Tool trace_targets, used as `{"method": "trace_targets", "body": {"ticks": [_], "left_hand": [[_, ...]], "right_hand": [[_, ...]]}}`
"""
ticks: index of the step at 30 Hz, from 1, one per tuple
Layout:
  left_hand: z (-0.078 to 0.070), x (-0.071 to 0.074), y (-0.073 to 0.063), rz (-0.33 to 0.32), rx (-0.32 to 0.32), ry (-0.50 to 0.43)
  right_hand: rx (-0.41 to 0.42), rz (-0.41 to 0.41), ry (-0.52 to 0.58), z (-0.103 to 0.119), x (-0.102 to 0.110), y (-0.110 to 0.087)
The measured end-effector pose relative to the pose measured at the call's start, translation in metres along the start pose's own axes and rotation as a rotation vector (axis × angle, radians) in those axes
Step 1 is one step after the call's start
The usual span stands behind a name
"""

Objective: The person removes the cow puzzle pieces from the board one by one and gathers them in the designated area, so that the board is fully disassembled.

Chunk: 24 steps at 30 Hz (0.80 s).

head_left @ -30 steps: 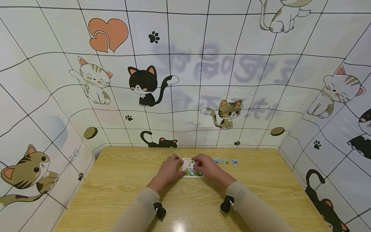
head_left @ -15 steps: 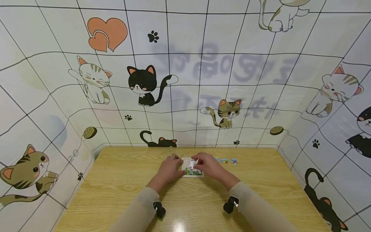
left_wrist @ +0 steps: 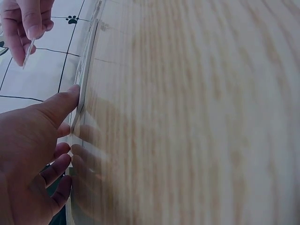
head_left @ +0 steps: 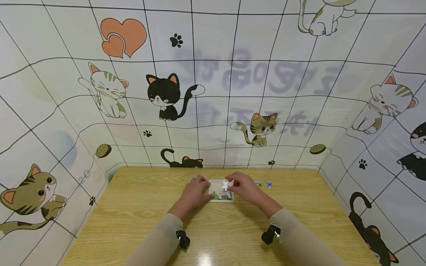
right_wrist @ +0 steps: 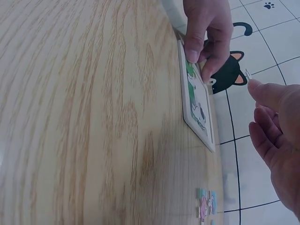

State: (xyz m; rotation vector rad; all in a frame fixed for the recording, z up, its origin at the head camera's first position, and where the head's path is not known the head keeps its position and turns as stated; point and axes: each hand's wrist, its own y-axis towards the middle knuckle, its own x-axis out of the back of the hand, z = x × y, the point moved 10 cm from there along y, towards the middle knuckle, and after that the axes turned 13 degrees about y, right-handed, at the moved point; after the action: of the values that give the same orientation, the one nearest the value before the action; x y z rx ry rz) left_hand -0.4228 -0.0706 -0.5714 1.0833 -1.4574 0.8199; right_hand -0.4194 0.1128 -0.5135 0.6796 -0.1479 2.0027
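Note:
A shallow puzzle tray (head_left: 212, 187) with a pale frame lies on the table. Along its near side are fitted pieces with a green, grassy picture (head_left: 217, 195); the upper part shows a bare pale bottom. My left hand (head_left: 194, 193) holds the tray's left side, thumb (left_wrist: 70, 96) on the near corner and fingers bent along the far part. Above the tray, the thumb and fingers of my right hand (head_left: 245, 187) pinch a whitish jigsaw piece (head_left: 225, 186). In the right wrist view this piece (right_wrist: 248, 75) appears edge-on, raised clear of the tray (right_wrist: 189, 110).
To the right of the tray lie loose, colourful jigsaw pieces (head_left: 268, 184), partly hidden behind my right hand. The wooden table (head_left: 139, 207) ends at a cloth wall (head_left: 213, 111) printed with cats and grid lines. A small black device (head_left: 271, 234) sits at my right wrist.
My right hand has shifted a little to the right, carrying the pinched jigsaw piece with it, and covers more of the loose pieces. My left hand stays at the tray's left side.

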Motion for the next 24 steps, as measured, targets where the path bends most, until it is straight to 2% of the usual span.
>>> {"method": "trace_targets", "body": {"ticks": [8, 16, 24], "left_hand": [[0.001, 0.000, -0.001, -0.010, 0.002, 0.008], [-0.001, -0.001, -0.004, -0.004, -0.005, -0.017], [0.000, 0.000, -0.002, -0.017, -0.001, -0.005]], "right_hand": [[0.017, -0.048, 0.012, 0.003, 0.017, -0.008], [-0.006, -0.071, -0.010, -0.003, 0.030, -0.019], [-0.060, -0.084, 0.089, -0.013, 0.048, -0.033]]}}
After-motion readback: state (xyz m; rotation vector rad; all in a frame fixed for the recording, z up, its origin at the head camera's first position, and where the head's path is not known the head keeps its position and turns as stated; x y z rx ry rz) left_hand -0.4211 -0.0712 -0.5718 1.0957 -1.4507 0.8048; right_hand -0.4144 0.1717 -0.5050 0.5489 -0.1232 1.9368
